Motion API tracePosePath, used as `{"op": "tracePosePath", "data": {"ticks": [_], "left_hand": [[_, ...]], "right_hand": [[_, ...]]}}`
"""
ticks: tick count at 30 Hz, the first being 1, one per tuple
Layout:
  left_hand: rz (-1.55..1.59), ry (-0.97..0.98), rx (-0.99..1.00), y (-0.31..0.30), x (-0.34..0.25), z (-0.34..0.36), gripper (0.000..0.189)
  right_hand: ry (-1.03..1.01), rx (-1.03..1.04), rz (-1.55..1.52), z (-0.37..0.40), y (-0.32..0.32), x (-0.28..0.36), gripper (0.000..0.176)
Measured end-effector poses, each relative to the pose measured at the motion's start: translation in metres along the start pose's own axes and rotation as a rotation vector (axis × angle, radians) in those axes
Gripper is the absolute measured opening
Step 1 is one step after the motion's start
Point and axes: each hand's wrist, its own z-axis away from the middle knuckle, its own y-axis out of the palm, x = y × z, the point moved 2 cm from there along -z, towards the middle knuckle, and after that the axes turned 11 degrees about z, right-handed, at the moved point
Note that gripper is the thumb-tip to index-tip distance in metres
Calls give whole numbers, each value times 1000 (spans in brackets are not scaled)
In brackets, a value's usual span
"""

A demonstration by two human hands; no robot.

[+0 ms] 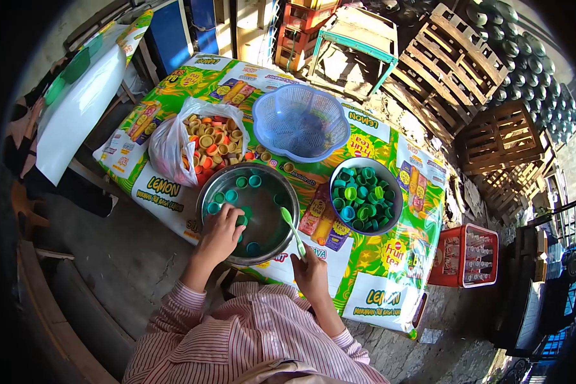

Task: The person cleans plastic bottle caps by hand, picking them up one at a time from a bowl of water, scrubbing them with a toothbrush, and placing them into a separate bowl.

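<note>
A metal basin point(272, 231) of water stands on the table's near side, with several green and teal bottle caps point(219, 198) in it. My left hand point(221, 232) reaches over the basin's left part, its fingers closed round a green cap point(242, 220). In my right hand point(310, 270), at the basin's right rim, is a green toothbrush point(292, 229), its head pointing up and away from me. To the right sits a bowl point(398, 206) heaped with green caps point(365, 195).
Behind the basin are a plastic bag point(166, 150) of orange and tan caps, a few loose caps point(265, 156) and a blue perforated basket point(301, 123). A red crate point(451, 256) of bottles stands right of the table point(371, 281). Wooden pallets point(451, 61) lie beyond.
</note>
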Motion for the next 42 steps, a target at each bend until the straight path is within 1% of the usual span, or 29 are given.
{"op": "tracePosePath", "data": {"ticks": [1, 2, 3, 4, 6, 7, 8, 10, 13, 14, 15, 16, 18, 20, 22, 24, 25, 26, 27, 28, 30, 31, 32, 34, 36, 38, 40, 42], "left_hand": [[122, -46, -73, -2, -3, -1, 31], [121, -36, -75, -5, -8, -4, 31], [246, 9, -84, -6, -15, -3, 32], [376, 47, -93, -5, -24, 1, 33], [291, 164, 22, 3, -36, 6, 35], [319, 188, 34, 7, -40, 8, 36], [349, 209, 48, 11, -43, 10, 38], [347, 222, 26, 16, -41, 15, 40], [322, 267, 19, 20, -36, 19, 45], [415, 185, -9, 20, -36, 21, 48], [507, 101, -36, 19, -34, 22, 50], [508, 103, -34, 19, -31, 21, 50], [383, 89, -74, 15, -20, 21, 54], [363, 37, -71, 11, -13, 22, 48], [301, 42, -59, 7, -9, 20, 45], [308, 44, -66, 7, -5, 18, 44], [317, 49, -71, 7, -4, 17, 43], [316, 48, -71, 6, -4, 16, 43], [289, 67, -66, 6, -4, 16, 42], [261, 84, -60, 5, -4, 15, 41], [280, 54, -65, 6, 0, 15, 39], [298, 29, -63, 6, 4, 17, 37], [293, 12, -64, 6, 6, 18, 37], [262, 30, -62, 6, 9, 13, 34], [270, 19, -60, 12, 11, 0, 33], [208, 53, -81, 21, 10, -18, 31], [214, 62, -64, 38, 10, -40, 30], [88, 131, -65, 49, 2, -58, 32]], "right_hand": [[53, 29, -132, -2, -6, 9, 30], [112, 60, -272, -2, -9, 19, 28], [122, 82, -336, -3, -9, 23, 28], [145, 119, -321, -7, -14, 32, 29], [178, 128, -433, -13, -6, 39, 27], [158, 130, -419, -16, -1, 39, 28], [145, 102, -429, -16, 5, 39, 24], [86, 113, -467, -17, 5, 41, 21], [72, 128, -459, -16, 7, 38, 18], [73, 123, -457, -18, 5, 34, 18], [75, 78, -352, -22, -2, 27, 16], [77, 35, -249, -26, -10, 21, 15], [86, -129, -71, -45, -39, 11, 12], [76, -314, 22, -70, -69, -4, 10], [42, -459, 140, -96, -97, -10, 11], [-72, -591, 302, -120, -114, -15, 13], [-75, -592, 300, -131, -116, -23, 13], [-39, -573, 367, -142, -114, -36, 16], [-4, -551, 433, -146, -112, -39, 21], [-5, -545, 431, -144, -109, -41, 21], [31, -552, 288, -133, -100, -43, 29], [88, -498, 244, -123, -95, -38, 28], [52, -506, 137, -112, -87, -33, 26], [72, -401, 101, -89, -73, -30, 24], [38, -324, 42, -67, -63, -21, 24], [42, -251, 31, -50, -56, -11, 23], [77, -236, -31, -36, -49, -3, 20], [102, -219, -52, -26, -43, -1, 20]]}}
